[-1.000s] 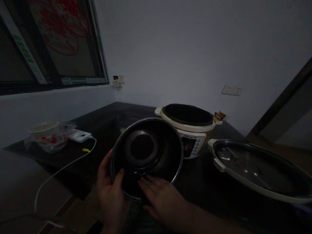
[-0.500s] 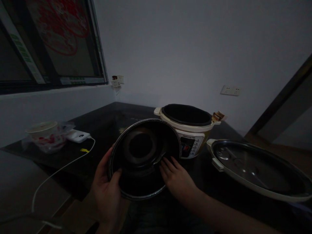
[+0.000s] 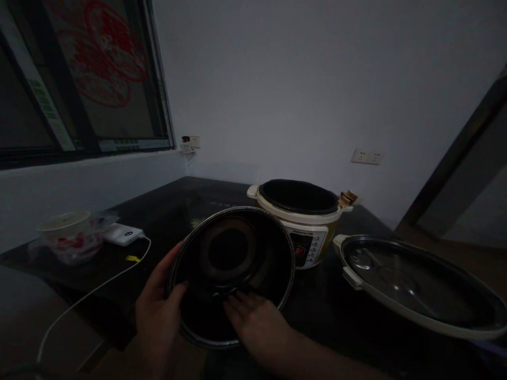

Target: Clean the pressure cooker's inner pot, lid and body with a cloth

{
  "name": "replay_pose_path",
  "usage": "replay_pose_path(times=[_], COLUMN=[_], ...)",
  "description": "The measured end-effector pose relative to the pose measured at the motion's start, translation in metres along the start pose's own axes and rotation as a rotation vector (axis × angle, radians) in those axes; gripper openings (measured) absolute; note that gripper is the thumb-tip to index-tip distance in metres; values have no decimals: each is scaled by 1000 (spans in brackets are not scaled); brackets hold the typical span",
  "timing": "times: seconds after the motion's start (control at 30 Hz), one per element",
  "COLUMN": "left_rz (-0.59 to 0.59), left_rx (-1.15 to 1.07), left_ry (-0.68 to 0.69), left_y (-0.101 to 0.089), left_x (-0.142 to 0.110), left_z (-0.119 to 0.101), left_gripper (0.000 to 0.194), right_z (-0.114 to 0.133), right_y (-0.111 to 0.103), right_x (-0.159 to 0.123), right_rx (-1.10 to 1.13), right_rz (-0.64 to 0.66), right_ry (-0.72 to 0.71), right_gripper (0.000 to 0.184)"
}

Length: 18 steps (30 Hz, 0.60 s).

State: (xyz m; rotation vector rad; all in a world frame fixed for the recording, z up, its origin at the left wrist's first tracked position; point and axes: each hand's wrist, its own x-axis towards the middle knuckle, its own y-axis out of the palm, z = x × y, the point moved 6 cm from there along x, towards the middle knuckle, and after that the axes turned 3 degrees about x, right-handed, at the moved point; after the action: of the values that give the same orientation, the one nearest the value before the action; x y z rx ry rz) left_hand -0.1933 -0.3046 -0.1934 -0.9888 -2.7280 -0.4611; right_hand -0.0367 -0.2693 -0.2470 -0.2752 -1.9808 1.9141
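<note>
My left hand (image 3: 160, 311) grips the rim of a dark inner pot (image 3: 273, 264), thumb inside and fingers around the outside. The pot is tilted so its hollow faces me, held over the near edge of the table. My right hand (image 3: 253, 322) reaches into it, fingers stretched out against the lower inner wall. A pale glint shows by those fingertips; whether something thin lies under them I cannot make out. Just behind the pot stands an electric pressure cooker (image 3: 309, 224) with its top uncovered and a control panel in front.
To the right lies a large cooker lid (image 3: 420, 285), its inner side up. At the left are a plastic-wrapped tub (image 3: 71, 237) and a white device (image 3: 123, 234) with a white cable (image 3: 91, 293). All rest on the black table (image 3: 166, 203); wall sockets (image 3: 366, 157) are behind.
My right hand has moved left and down along the pot's inner wall. The pot is still in my left hand. The whole view has shifted slightly, with things sitting lower.
</note>
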Motion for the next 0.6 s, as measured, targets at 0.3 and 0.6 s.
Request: replay_pose_path(times=[0.3,0.6], left_rz=[186,139], left_rx=[22,241], left_ry=[38,437], left_y=[12,9], left_x=[22,17], left_z=[-17,-43], left_gripper=[53,44], right_z=[-55,-31], right_y=[-34,-8], right_x=[-31,-26], right_rx=[-367,-312], right_rz=[-14,-8], right_ry=[97,99], right_gripper=[34,36])
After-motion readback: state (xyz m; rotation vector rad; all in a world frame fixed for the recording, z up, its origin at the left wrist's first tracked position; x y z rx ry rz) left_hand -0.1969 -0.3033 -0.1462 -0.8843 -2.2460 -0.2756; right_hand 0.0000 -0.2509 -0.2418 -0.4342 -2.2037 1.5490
